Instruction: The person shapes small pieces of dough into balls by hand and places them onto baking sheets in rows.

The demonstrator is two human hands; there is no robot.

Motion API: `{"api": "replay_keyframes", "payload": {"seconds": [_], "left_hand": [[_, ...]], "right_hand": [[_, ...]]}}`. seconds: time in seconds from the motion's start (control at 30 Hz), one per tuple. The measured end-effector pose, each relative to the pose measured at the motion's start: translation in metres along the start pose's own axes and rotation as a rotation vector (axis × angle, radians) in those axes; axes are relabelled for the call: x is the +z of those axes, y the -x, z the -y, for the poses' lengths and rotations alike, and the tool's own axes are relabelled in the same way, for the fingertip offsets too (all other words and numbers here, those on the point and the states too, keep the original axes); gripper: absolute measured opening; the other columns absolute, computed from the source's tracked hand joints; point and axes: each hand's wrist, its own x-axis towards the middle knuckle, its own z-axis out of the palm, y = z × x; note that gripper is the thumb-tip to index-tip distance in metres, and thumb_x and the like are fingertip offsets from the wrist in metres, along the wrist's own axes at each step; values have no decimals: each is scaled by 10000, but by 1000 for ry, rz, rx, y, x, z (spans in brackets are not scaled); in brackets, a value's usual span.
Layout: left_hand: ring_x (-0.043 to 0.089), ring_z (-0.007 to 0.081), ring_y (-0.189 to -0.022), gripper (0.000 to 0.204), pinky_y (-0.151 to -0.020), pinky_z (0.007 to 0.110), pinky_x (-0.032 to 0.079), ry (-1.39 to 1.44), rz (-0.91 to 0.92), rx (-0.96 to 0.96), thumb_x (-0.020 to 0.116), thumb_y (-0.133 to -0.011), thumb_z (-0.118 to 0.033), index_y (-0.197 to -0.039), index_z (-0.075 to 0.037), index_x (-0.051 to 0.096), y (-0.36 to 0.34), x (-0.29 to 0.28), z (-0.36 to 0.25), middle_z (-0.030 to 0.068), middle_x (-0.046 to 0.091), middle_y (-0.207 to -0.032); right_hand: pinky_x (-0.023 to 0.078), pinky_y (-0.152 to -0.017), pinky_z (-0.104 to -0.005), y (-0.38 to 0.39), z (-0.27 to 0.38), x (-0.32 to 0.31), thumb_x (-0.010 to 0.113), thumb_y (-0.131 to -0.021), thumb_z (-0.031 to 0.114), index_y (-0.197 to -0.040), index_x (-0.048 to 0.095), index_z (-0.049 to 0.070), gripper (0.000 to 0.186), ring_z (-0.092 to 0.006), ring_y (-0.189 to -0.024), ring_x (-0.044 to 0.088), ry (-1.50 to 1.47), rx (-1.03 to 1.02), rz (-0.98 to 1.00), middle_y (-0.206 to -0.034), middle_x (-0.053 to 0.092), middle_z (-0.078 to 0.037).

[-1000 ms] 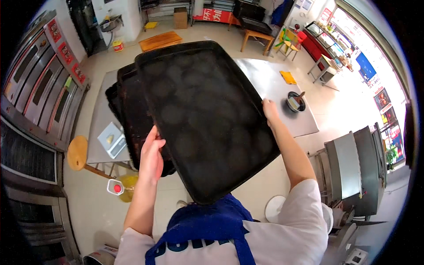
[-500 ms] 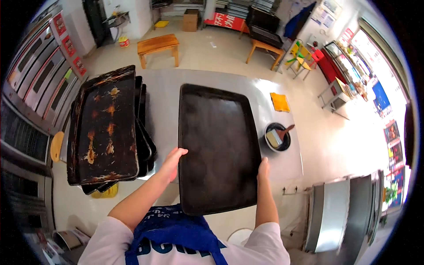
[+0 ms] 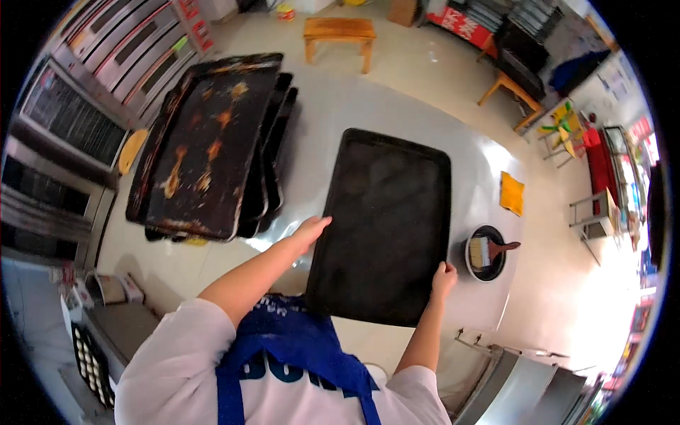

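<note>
A black rectangular baking tray [image 3: 386,227] is held level at the near side of the metal table [image 3: 322,106]. My left hand [image 3: 309,232] grips its left rim, thumb on top and the other fingers mostly hidden beneath. On the opposite rim, my right hand [image 3: 443,278] is closed round the edge. The tray's inside is dark and bare. To the left stands a stack of black baking trays [image 3: 205,145]; the top one has brown and pale crusted patches. Right of the held tray, a brush [image 3: 489,251] with a brown handle rests across a bowl [image 3: 469,263].
A folded orange cloth [image 3: 511,193] lies near the table's right edge. Past the far side stands a wooden bench [image 3: 340,30]. Deck ovens [image 3: 127,53] line the left wall. At lower right is a metal cabinet [image 3: 496,386], and at lower left a tray of pale round pieces [image 3: 92,361].
The view has swung left, so the table and its things appear shifted right and turned. Both hands keep hold of the baking tray, which shows less sheen. The stack looks unchanged.
</note>
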Motion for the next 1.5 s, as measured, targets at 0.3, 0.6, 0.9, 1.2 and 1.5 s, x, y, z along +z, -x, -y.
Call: {"api": "replay_keyframes", "payload": {"seconds": [0.3, 0.6, 0.9, 1.2, 1.5], "left_hand": [[609, 155, -1246, 468, -1073, 328, 483, -282, 554, 638, 669, -1021, -158, -1455, -25, 556, 142, -190, -130, 73, 672, -1341], [602, 437, -1245, 693, -1054, 482, 480, -1053, -716, 726, 734, -921, -453, -1356, 70, 602, 7, -614, -123, 303, 641, -1295], [585, 205, -1202, 576, -1084, 335, 428, -161, -47, 554, 706, -975, -231, -1470, 10, 537, 3, -581, -122, 106, 600, -1345], [584, 278, -1234, 667, -1071, 398, 475, 129, 6, 462, 667, -912, -292, -1492, -9, 501, -69, -575, -138, 140, 595, -1385], [361, 348, -1504, 772, -1190, 573, 324, -331, 564, 655, 556, -936, -466, -1600, -100, 416, -64, -435, -235, 147, 380, -1643]], "right_hand": [[526, -733, -298, 108, 243, 36, 699, -984, 171, -1019, 780, -1, 193, -129, -761, 657, -567, -471, 200, -894, 768, -56], [498, -988, -463, 251, 496, 128, 651, -973, 356, -1171, 689, -55, 458, -412, -1135, 618, -327, -646, 487, -1140, 692, -223], [539, -881, -517, 277, 532, 133, 626, -878, 274, -955, 735, -52, 352, -457, -957, 707, -237, -261, 426, -939, 724, -296], [475, -1092, -484, 354, 550, 102, 652, -852, 304, -1264, 656, -42, 538, -432, -1226, 609, -189, 122, 153, -1268, 649, -301], [452, -1091, -486, 534, 537, -16, 668, -890, 294, -1297, 573, 10, 505, -377, -1265, 543, -321, 554, -543, -1303, 593, -204]]}}
